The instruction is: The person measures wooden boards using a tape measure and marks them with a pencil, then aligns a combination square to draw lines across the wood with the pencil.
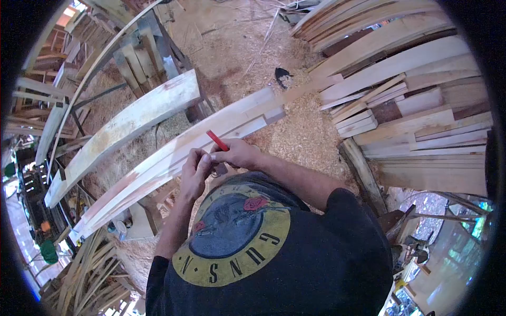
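My right hand (240,154) is closed around a red pencil (216,140), which points up and to the left from between thumb and fingers. My left hand (195,171) meets it in front of my belly, its thumb and fingers pinched together by the right fingertips. Whatever the left fingers hold, if anything, is hidden. Just beyond both hands lies a long, pale curved plank (174,152), running from lower left to upper right. A second, thicker curved plank (129,124) lies farther off, roughly parallel to it.
Stacked curved boards (400,68) fill the right side, with shorter offcuts (358,124) among them. Wood shavings (300,142) cover the floor. A small black object (283,75) lies on them. Thin wood strips (87,274) are heaped at lower left.
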The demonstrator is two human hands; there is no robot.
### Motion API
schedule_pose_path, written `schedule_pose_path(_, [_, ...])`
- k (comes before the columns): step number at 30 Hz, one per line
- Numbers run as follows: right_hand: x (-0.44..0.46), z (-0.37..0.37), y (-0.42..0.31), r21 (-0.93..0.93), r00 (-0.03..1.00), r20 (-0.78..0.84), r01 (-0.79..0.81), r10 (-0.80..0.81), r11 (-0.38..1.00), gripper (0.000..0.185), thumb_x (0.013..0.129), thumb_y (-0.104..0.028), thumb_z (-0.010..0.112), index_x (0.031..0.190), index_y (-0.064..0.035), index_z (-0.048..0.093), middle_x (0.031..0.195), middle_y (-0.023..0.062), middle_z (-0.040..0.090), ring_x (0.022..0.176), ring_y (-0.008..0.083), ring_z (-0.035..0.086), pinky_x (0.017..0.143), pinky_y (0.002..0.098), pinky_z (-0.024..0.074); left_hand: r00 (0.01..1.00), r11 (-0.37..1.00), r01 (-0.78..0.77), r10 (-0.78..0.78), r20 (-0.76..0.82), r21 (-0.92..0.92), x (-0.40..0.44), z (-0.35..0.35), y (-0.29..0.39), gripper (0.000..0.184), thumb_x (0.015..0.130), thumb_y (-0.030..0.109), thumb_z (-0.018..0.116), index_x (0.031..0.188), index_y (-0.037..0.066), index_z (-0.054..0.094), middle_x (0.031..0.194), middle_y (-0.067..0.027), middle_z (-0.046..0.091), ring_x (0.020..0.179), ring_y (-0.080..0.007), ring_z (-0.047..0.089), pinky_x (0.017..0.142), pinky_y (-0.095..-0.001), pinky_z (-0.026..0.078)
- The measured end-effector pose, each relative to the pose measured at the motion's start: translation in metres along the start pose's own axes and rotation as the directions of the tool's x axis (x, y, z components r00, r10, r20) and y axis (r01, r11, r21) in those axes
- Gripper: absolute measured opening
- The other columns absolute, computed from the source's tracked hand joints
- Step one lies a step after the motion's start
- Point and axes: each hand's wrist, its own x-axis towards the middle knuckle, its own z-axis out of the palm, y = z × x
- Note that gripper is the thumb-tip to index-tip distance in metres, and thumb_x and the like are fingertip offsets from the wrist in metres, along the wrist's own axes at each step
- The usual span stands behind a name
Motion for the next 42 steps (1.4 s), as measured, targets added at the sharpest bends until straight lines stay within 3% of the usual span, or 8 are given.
schedule_pose_path(3, [-0.002,0.001,-0.012,0.027,0.999,0.024,0.028,-0.028,0.999,0.022,0.094,-0.03,0.072,0.099,-0.0078,0.072,0.076,-0.0028,0.064,0.065,0.0064,0.054,0.057,0.0243,0.0413,0.996,0.994,-0.057,0.063,-0.06,0.095,0.0,0.0,-0.004,0.036,0.103,0.038,0.058,0.108,0.002,0.054,0.088,-0.0049,0.063,0.076,-0.0108,0.058,0.066,-0.0249,0.047])
schedule_pose_path(6, [0.008,-0.007,-0.002,-0.004,0.997,0.075,-0.025,0.025,1.0,0.021,0.094,-0.028,0.071,0.099,-0.0068,0.072,0.081,-0.0015,0.068,0.071,0.0073,0.058,0.061,0.024,0.043,0.994,0.999,-0.041,0.04,-0.103,-0.007,0.001,0.007,-0.002,0.036,0.103,0.038,0.059,0.111,0.003,0.054,0.088,-0.0057,0.064,0.077,-0.0113,0.061,0.065,-0.0251,0.048])
schedule_pose_path(12, [0.018,-0.024,0.014,-0.033,0.994,0.032,0.104,-0.103,0.994,0.022,0.094,-0.027,0.072,0.099,-0.0066,0.072,0.083,-0.0009,0.069,0.069,0.0069,0.057,0.06,0.024,0.0439,0.998,0.998,-0.02,0.016,-0.059,-0.059,0.004,0.023,0.007,0.041,0.101,0.036,0.062,0.124,0.005,0.05,0.098,-0.0092,0.065,0.078,-0.0127,0.062,0.065,-0.0255,0.047])
schedule_pose_path(19, [0.007,-0.028,0.001,-0.061,1.0,-0.02,0.006,-0.007,0.998,0.021,0.094,-0.028,0.071,0.102,-0.0081,0.071,0.084,-0.0008,0.068,0.062,0.0051,0.053,0.053,0.024,0.0412,0.998,0.974,0.054,-0.047,0.038,-0.222,0.006,0.023,0.001,0.045,0.097,0.029,0.062,0.133,0.006,0.047,0.101,-0.0083,0.062,0.08,-0.0128,0.06,0.068,-0.0273,0.048])
schedule_pose_path(28, [0.016,-0.043,0.018,-0.138,0.999,-0.029,0.016,-0.02,0.99,0.021,0.094,-0.025,0.067,0.101,-0.0053,0.072,0.089,0.0017,0.069,0.086,0.0119,0.064,0.079,0.0292,0.0503,1.0,0.995,-0.023,0.021,-0.02,-0.098,0.007,0.023,0.006,0.04,0.102,0.032,0.055,0.131,0.004,0.051,0.092,-0.0061,0.058,0.074,-0.0123,0.058,0.066,-0.0291,0.051])
schedule_pose_path(31, [0.014,-0.044,0.014,-0.13,0.999,-0.017,0.028,-0.031,0.991,0.021,0.094,-0.024,0.066,0.1,-0.0043,0.072,0.089,0.0018,0.07,0.084,0.0117,0.064,0.079,0.0288,0.0504,0.998,0.988,0.057,-0.061,-0.023,-0.143,0.004,0.028,0.009,0.042,0.102,0.037,0.052,0.129,0.004,0.054,0.108,-0.0088,0.063,0.096,-0.0144,0.061,0.083,-0.0291,0.05])
schedule_pose_path(34, [0.013,-0.045,0.012,-0.161,1.0,-0.004,0.027,-0.028,0.987,0.022,0.094,-0.024,0.067,0.1,-0.0033,0.072,0.089,0.0026,0.07,0.085,0.0124,0.064,0.08,0.0296,0.0509,0.997,0.992,0.014,-0.023,-0.071,-0.123,0.007,0.033,0.01,0.039,0.103,0.033,0.057,0.128,0.003,0.052,0.095,-0.0066,0.06,0.075,-0.0125,0.058,0.068,-0.0295,0.052])
schedule_pose_path(42, [0.011,-0.048,0.014,-0.135,0.999,-0.046,-0.013,0.007,0.991,0.021,0.095,-0.024,0.068,0.1,-0.0036,0.071,0.09,0.004,0.07,0.087,0.0131,0.064,0.082,0.0307,0.0509,0.995,0.999,-0.03,0.034,-0.094,0.041,0.012,0.037,0.007,0.047,0.1,0.033,0.064,0.133,0.004,0.051,0.101,-0.0078,0.062,0.083,-0.0128,0.059,0.068,-0.0296,0.053])
